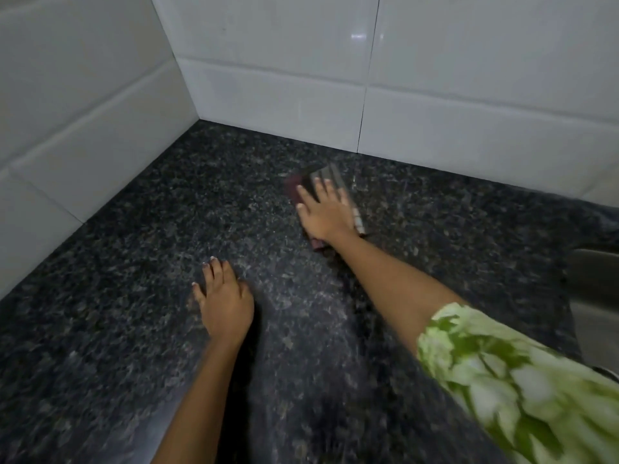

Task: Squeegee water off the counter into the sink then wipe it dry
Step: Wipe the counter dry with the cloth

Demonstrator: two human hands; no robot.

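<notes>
The dark speckled granite counter (134, 262) fills the view. My right hand (323, 211) lies flat on a folded cloth (330, 177), dark red and grey, pressing it onto the counter near the back wall. The picture is blurred around that hand. My left hand (224, 303) rests palm down on the bare counter nearer to me, fingers slightly apart, holding nothing. The steel sink (593, 283) shows only as a sliver at the right edge. I see no squeegee.
White wall tiles (301, 61) enclose the counter at the back and left, meeting in a corner (199, 118). My green-and-white patterned sleeve (502, 380) covers the lower right. The counter's front edge runs along the bottom left.
</notes>
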